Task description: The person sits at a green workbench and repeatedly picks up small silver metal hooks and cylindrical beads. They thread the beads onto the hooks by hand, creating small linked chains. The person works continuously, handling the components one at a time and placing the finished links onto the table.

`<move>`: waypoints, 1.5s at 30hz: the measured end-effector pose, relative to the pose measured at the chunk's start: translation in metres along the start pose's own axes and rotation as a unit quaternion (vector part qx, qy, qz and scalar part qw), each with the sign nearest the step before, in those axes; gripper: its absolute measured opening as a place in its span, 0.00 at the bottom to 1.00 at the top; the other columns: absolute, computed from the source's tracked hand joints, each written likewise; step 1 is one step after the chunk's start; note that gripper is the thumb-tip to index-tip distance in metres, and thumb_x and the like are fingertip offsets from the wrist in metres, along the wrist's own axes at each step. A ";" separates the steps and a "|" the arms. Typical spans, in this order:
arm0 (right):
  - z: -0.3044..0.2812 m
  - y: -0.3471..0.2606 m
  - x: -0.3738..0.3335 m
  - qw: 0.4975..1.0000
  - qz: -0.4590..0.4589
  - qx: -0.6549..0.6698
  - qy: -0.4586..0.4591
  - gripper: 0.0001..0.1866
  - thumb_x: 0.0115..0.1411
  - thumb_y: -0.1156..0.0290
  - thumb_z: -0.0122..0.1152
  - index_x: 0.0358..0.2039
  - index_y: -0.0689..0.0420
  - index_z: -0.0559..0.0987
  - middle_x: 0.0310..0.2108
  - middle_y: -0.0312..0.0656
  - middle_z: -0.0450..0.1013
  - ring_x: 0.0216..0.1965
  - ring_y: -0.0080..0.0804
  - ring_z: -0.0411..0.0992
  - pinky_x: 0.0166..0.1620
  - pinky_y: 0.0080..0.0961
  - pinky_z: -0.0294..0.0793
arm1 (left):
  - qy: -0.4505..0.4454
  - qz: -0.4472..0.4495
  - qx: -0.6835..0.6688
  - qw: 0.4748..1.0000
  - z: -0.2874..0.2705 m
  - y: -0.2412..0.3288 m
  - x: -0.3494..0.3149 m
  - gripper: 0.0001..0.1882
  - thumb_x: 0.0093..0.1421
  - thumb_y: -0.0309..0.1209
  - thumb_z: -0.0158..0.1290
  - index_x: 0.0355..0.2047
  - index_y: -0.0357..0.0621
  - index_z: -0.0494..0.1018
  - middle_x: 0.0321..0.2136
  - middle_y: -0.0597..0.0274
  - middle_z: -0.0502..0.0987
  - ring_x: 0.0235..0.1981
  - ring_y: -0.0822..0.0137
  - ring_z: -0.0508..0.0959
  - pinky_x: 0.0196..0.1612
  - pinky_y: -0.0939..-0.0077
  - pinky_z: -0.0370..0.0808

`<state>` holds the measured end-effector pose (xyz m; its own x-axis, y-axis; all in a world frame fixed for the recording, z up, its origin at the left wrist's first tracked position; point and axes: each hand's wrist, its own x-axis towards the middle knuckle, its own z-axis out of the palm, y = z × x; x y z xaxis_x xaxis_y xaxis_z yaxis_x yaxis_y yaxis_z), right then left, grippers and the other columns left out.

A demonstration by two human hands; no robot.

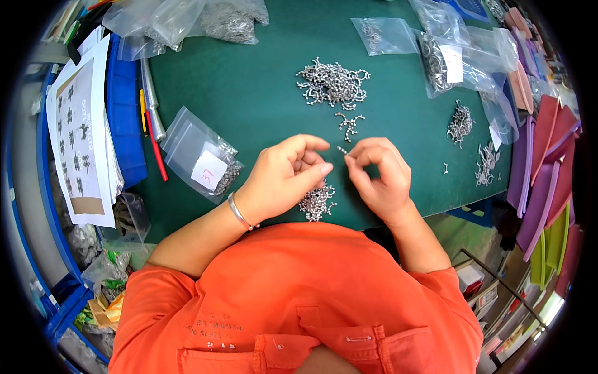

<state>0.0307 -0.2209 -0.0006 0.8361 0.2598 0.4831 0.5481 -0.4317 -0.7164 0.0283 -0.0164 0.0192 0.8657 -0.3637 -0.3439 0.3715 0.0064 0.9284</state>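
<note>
My right hand (381, 174) pinches a short silver beaded chain piece (342, 149) between thumb and forefinger, its end pointing toward my left hand. Across a small gap, my left hand (288, 169) has its thumb and forefinger apart and the other fingers half curled; nothing shows between them. Partly under the left hand lies a pile of small silver pieces (317, 202), close to my orange shirt. Beyond both hands sit a few loose chain pieces (349, 126), and behind those a larger heap of silver chain pieces (333, 84).
On the green table (249, 100), a zip bag of metal parts (205, 165) lies left, beside a red pen (157, 149) and blue tray (124, 112). Small metal piles (461, 123) and clear bags (439, 62) are at right. Purple and red strips (541, 156) stand along the right edge.
</note>
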 end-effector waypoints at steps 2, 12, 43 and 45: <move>0.000 -0.009 0.003 0.998 -0.043 0.048 -0.028 0.13 0.45 0.88 0.66 0.28 0.58 0.73 0.29 0.43 0.75 0.31 0.40 0.76 0.33 0.29 0.76 | -0.020 -0.060 -0.116 0.991 -0.003 0.000 0.004 0.10 0.63 0.25 0.56 0.42 0.31 0.75 0.36 0.54 0.80 0.33 0.69 0.82 0.36 0.77 0.80; 0.006 0.006 0.009 0.978 0.089 -0.178 -0.059 0.08 0.51 0.76 0.67 0.30 0.59 0.76 0.33 0.43 0.73 0.34 0.44 0.73 0.37 0.37 0.74 | 0.027 0.016 -0.160 0.987 -0.007 -0.012 0.002 0.04 0.61 0.18 0.56 0.36 0.32 0.73 0.31 0.55 0.80 0.33 0.68 0.83 0.38 0.75 0.82; 0.007 0.014 0.011 0.967 0.048 -0.244 -0.049 0.09 0.51 0.74 0.67 0.31 0.58 0.75 0.33 0.44 0.71 0.34 0.45 0.71 0.37 0.39 0.71 | 0.097 0.236 0.128 0.958 -0.004 -0.025 -0.001 0.14 0.57 0.15 0.58 0.44 0.35 0.71 0.35 0.58 0.78 0.37 0.70 0.80 0.43 0.77 0.78; 0.009 0.009 0.013 0.967 0.053 -0.243 -0.047 0.09 0.51 0.74 0.67 0.31 0.58 0.75 0.33 0.43 0.71 0.34 0.44 0.71 0.37 0.38 0.70 | 0.115 0.264 0.180 0.941 -0.003 -0.022 -0.003 0.13 0.56 0.16 0.60 0.41 0.37 0.73 0.35 0.59 0.78 0.35 0.70 0.80 0.40 0.77 0.78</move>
<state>0.0468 -0.2134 -0.0047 0.8981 0.2585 0.3558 0.4022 -0.8100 -0.4267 0.0186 -0.0125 -0.0012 0.9624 -0.1877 0.1962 -0.2331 -0.2005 0.9516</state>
